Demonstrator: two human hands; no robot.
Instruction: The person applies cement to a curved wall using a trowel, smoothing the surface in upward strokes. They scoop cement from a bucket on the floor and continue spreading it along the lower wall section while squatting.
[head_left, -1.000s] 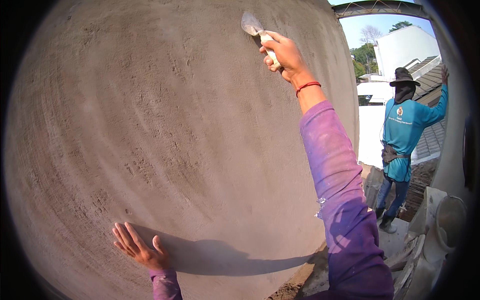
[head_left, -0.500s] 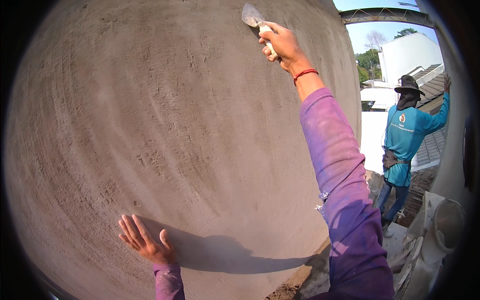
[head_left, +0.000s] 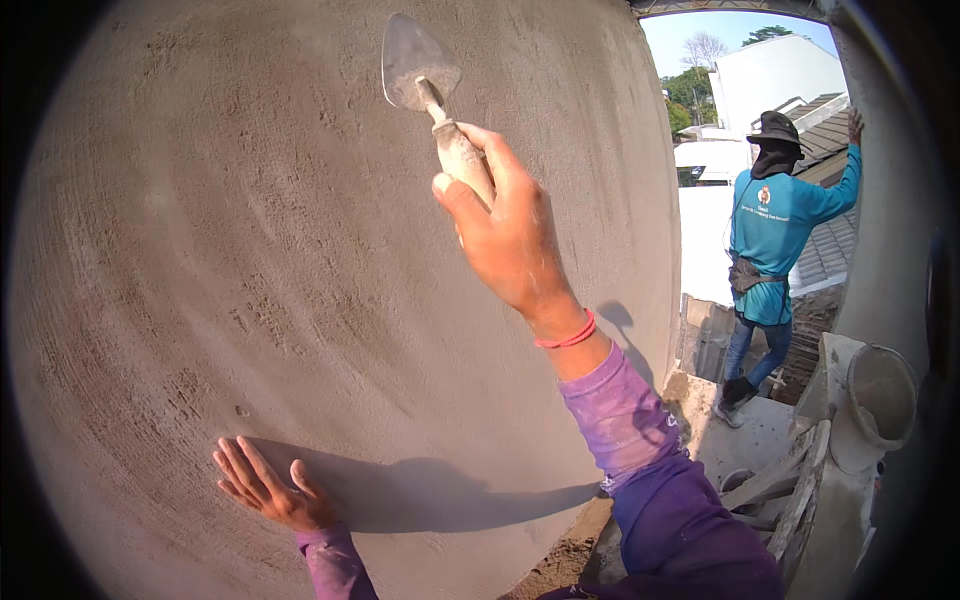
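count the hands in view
3: the left hand against the wall, the right hand holding a trowel, and, far right, the raised hand of a co-worker, whose other hand is hidden.

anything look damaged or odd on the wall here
Yes: the brown wall has a small dent just above the left hand and rough, pitted patches higher up, breaking its otherwise smoother surface.

Head camera, left fisheye of the pair, upright, worn on the person's head. Faces the grey-brown wall [head_left: 400,310] close up, looking down at the hands; purple sleeves [head_left: 690,520] enter from lower edge. Right hand [head_left: 512,235] nearer the lens than left hand [head_left: 278,492]. Right side sees past the wall to a co-worker [head_left: 770,225] farther off.
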